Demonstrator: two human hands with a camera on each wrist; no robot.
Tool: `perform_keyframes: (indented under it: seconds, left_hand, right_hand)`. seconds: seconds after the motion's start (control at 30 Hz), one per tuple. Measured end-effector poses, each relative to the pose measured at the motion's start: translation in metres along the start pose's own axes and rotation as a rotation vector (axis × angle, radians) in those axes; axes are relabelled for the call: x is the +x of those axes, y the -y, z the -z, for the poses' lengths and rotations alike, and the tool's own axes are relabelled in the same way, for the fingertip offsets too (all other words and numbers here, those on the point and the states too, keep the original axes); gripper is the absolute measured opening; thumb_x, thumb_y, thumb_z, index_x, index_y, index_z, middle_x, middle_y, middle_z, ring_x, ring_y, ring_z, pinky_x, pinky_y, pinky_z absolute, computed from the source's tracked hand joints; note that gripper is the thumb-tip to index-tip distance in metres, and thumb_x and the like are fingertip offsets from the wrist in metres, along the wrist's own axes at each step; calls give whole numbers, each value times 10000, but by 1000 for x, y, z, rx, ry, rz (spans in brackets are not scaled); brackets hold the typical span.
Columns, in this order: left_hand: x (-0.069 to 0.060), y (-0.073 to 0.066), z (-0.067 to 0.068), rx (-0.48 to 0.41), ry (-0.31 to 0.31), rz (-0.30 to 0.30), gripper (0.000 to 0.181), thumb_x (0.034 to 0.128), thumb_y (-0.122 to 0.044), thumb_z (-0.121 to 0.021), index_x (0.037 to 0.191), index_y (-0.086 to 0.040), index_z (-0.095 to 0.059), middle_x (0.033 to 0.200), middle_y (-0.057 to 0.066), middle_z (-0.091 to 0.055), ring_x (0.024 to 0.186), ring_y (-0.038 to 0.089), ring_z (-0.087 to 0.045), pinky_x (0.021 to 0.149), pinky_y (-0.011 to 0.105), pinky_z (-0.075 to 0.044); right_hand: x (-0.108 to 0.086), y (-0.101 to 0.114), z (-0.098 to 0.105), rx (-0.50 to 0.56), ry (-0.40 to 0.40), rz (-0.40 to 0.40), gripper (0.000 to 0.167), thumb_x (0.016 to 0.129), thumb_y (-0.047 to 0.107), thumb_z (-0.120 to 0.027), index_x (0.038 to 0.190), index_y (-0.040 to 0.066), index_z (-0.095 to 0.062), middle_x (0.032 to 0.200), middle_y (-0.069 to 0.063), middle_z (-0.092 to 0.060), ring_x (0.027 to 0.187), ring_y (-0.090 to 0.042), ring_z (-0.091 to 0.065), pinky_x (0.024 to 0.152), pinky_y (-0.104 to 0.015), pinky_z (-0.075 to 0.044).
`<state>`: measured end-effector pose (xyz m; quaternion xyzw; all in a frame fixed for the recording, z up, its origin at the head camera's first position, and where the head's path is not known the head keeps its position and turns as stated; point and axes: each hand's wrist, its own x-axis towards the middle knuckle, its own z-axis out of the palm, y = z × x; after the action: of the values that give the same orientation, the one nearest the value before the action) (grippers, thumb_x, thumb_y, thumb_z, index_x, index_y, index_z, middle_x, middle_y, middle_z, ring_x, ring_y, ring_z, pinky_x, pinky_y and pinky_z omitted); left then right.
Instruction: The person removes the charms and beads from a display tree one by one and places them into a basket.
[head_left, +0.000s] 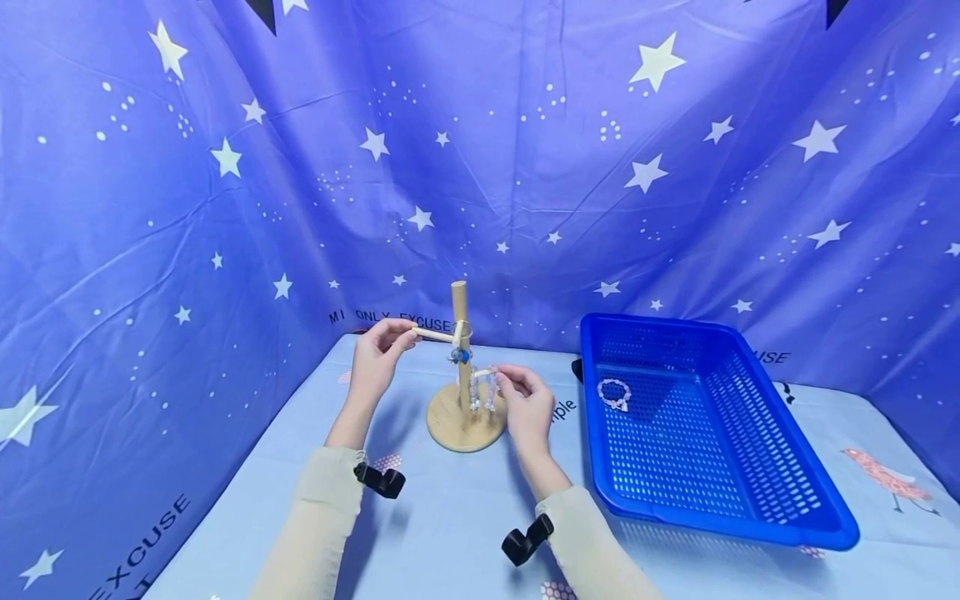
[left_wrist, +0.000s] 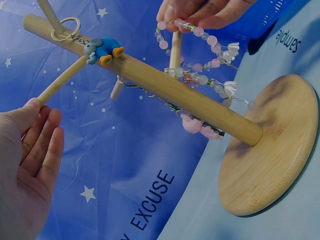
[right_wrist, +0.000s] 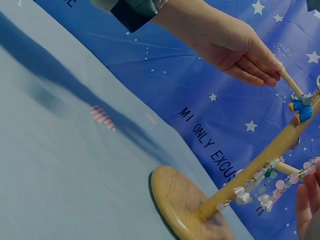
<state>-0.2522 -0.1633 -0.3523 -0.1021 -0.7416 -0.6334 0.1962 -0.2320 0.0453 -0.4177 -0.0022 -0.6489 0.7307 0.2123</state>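
A wooden stand [head_left: 450,427] with a round base, upright post and side pegs stands between the hands. My left hand [head_left: 378,358] pinches the outer end of an upper peg [left_wrist: 62,80]. On the other side, my right hand [head_left: 531,408] holds a pink beaded bracelet [left_wrist: 215,49] with a white flower charm, looped around the end of a lower peg [left_wrist: 175,47]. Another pale beaded bracelet [left_wrist: 202,80] hangs on that peg closer to the post. A blue elephant keychain [left_wrist: 105,50] hangs high by its ring. Behind the post is a pink keychain charm [left_wrist: 192,124], partly hidden.
To the right lies a blue perforated basket [head_left: 592,433]; inside, near its left wall, is a beaded bracelet [head_left: 620,406]. A light blue printed cloth [head_left: 450,517] covers the table. A blue star-patterned curtain [head_left: 517,167] hangs close behind the stand.
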Motion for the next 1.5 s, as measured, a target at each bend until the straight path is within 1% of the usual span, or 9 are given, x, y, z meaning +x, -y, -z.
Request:
perform_keyframes:
  seconds: [0.1, 0.23, 0.5, 0.77, 0.9, 1.0, 1.13, 1.27, 1.5]
  left_hand:
    - [1, 0, 0, 5, 2, 4, 217, 965, -30, -625, 1117, 124, -641, 1117, 346, -656, 808, -28, -681, 813, 144, -591]
    - [1, 0, 0, 8, -4, 13, 220, 968, -42, -625, 1123, 114, -644, 1126, 332, -656, 817, -26, -682, 822, 145, -591]
    - [2, -1, -1, -1, -4, 7, 219, 966, -35, -624, 1118, 123, -642, 1116, 346, -650, 806, -44, -681, 813, 143, -592]
    - [2, -2, -1, 6, 3, 3, 224, 972, -40, -618, 1127, 120, -640, 1119, 337, -654, 811, -44, -677, 817, 147, -593]
    - [1, -2, 0, 7, 3, 5, 221, 970, -34, -619, 1124, 122, -642, 1121, 339, -654, 810, -39, -677, 814, 145, -593]
    - [0, -2, 0, 11, 5, 3, 220, 970, -32, -617, 1123, 124, -642, 1125, 344, -653, 811, -40, -676, 813, 144, -593]
    - [5, 12, 0, 7, 3, 2, 221, 973, -34, -613, 1133, 115, -642, 1135, 337, -653, 811, -51, -672, 815, 148, -594]
    - [10, 27, 1, -5, -8, 1, 220, 972, -60, -624, 1133, 88, -654, 1117, 299, -667, 811, -54, -676, 816, 152, -596]
    - [10, 31, 1, 7, -12, -30, 232, 968, -119, -647, 1114, 59, -670, 1079, 257, -685, 821, -30, -690, 820, 180, -606]
  right_hand:
    - [4, -6, 1, 34, -33, 3, 152, 892, -19, -701, 1021, -98, -715, 1047, -288, -719, 755, -11, -668, 670, -197, -611]
    - [5, -4, 4, 77, -56, -8, 160, 891, -1, -712, 1026, -87, -720, 1060, -284, -720, 765, -13, -683, 649, -136, -580]
    - [7, -3, 7, 83, -78, 17, 172, 896, 24, -718, 1032, -82, -722, 1050, -283, -722, 755, 0, -673, 639, -179, -586]
    - [4, 5, 9, 102, -103, 24, 176, 892, 18, -718, 1036, -85, -716, 1019, -251, -731, 764, -5, -671, 618, -158, -561]
    - [1, 7, 13, 107, -117, 32, 165, 892, 5, -713, 1032, -82, -721, 1001, -209, -744, 759, -20, -673, 619, -173, -571]
    - [0, 7, 15, 121, -143, 34, 161, 892, -3, -710, 1029, -87, -721, 946, -119, -755, 743, -45, -674, 613, -167, -571]
    - [-1, 9, 17, 140, -163, 24, 169, 896, 2, -708, 1034, -95, -717, 902, -20, -753, 747, -45, -679, 607, -160, -565]
    - [-2, 14, 20, 122, -154, -4, 178, 899, 32, -717, 1045, -71, -726, 940, -33, -766, 774, -6, -684, 628, -183, -582]
    - [-7, 22, 27, 119, -129, -59, 214, 897, 62, -731, 1074, -59, -721, 918, 24, -759, 767, -13, -671, 661, -217, -606]
